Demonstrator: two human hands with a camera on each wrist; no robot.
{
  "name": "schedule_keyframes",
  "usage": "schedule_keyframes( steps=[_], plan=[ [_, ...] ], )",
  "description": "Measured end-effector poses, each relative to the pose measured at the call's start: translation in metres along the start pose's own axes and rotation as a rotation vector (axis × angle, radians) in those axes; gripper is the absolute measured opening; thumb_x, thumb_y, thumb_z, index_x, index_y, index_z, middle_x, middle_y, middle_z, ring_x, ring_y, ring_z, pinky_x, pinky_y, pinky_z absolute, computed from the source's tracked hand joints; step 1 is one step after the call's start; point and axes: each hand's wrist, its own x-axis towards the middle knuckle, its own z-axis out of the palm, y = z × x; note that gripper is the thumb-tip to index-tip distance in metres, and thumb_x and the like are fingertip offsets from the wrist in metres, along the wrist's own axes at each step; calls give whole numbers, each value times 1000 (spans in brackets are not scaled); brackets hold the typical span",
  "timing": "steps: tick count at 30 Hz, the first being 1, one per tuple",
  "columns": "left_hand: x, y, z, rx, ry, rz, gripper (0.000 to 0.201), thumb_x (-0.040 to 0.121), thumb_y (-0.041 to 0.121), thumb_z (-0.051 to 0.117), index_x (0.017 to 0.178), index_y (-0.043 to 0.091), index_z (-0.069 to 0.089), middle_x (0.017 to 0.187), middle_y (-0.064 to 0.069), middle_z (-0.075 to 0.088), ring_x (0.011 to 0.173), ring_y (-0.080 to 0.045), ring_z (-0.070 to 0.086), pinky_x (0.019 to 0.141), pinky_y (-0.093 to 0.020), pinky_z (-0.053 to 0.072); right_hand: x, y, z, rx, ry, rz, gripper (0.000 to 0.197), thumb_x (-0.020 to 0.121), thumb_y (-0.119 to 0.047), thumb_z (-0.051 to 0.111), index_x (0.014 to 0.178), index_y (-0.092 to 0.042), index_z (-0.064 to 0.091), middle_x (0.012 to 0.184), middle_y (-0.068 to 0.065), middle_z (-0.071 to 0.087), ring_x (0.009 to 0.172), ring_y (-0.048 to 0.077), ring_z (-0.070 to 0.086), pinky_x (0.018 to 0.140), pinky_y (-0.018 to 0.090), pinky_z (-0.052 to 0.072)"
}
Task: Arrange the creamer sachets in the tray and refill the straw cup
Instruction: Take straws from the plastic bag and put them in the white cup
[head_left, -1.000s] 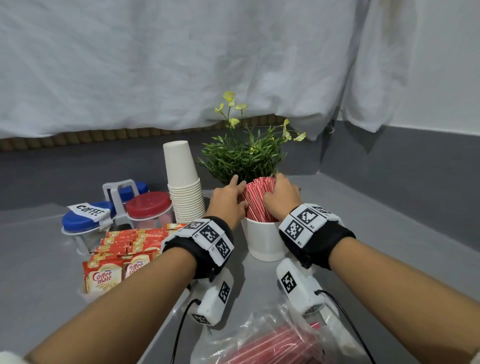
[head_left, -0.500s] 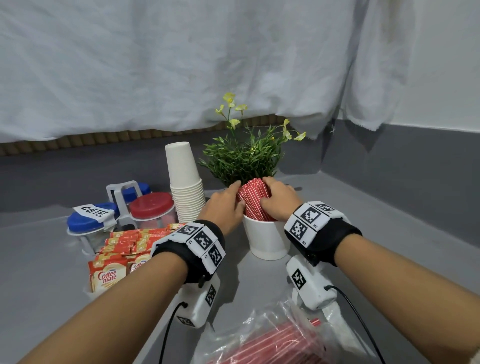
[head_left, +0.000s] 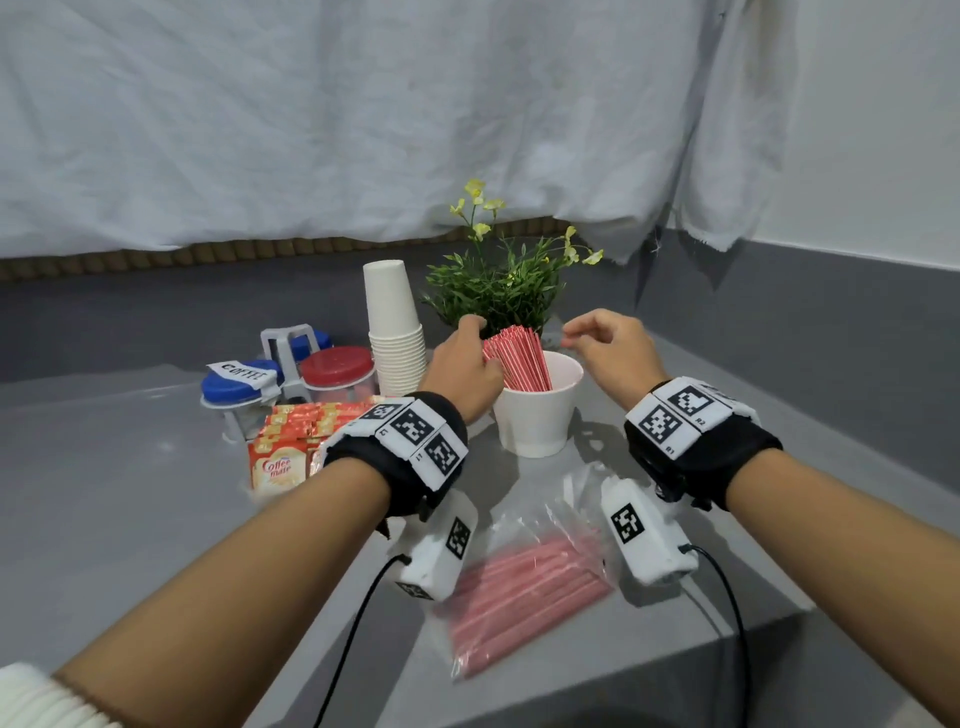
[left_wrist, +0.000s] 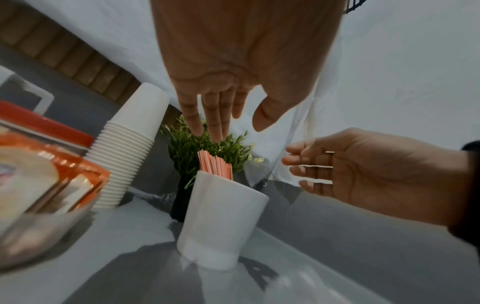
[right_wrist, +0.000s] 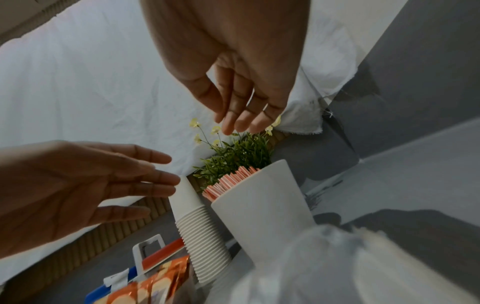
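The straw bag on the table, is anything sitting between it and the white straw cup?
Nothing visible does. The straw bag lies just in front of the white cup with bare table between. Both the left hand and right hand hover open at the cup.

Tray (head_left: 254, 493) almost wholly hidden under the creamer sachets (head_left: 291, 447) and behind the left hand's (head_left: 460, 371) wristband; bag of straws (head_left: 524, 587) blurred, partly covered by wrist cameras; lower straws (head_left: 517, 358) concealed inside the white cup (head_left: 537, 421).
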Motion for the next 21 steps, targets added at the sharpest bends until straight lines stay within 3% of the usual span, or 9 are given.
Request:
schedule_keyframes(
  steps=[3,6,9,11,15,18,21],
  plan=[
    [-32,6,7,-19,-67,-37,42,90,10,48,131,5,38,126,-14,54,115,-28,51,94,-29,39,-25,3,-9,10,-29,59,26,84,2,48,72,-18,60,68,-3,61,63,3,52,64,20,41],
    [-62,8,17,-35,-130,-115,41,90,10,49,130,5,40,124,-14,54,113,-27,52,91,-28,40,-55,9,-14,27,-35,126,33,82,2,46,64,-23,56,64,-2,60,59,9,51,64,23,42],
    [-90,8,30,-86,-189,-204,40,91,11,50,129,5,41,118,-12,53,109,-24,51,85,-24,38,-86,16,-15,48,-49,203,30,85,1,47,64,-19,55,64,3,57,56,13,50,57,22,42],
    [-105,8,38,-78,-215,-230,39,90,11,52,127,5,43,123,-13,53,113,-25,50,89,-26,39,-104,24,-13,48,-61,274,31,86,0,47,62,-17,54,63,3,56,56,15,50,56,23,42],
    [-131,5,52,103,-254,-279,46,87,22,56,130,14,41,136,-11,41,126,-29,38,105,-39,34,-135,37,-10,-69,-77,343,31,85,-5,52,57,-17,58,68,6,59,70,20,53,65,26,42],
    [-147,-1,55,273,-302,-302,62,83,40,58,136,22,32,141,-10,34,132,-31,28,107,-48,24,-151,37,-8,-162,-142,315,23,85,-6,51,67,-10,64,72,9,58,73,20,53,68,26,41],
    [-159,-12,56,299,-293,-302,72,82,50,58,140,21,26,142,-11,34,133,-30,29,107,-50,25,-161,38,-8,-84,-187,310,18,82,-2,54,83,-10,70,82,4,62,79,18,57,79,29,48]
  ],
)
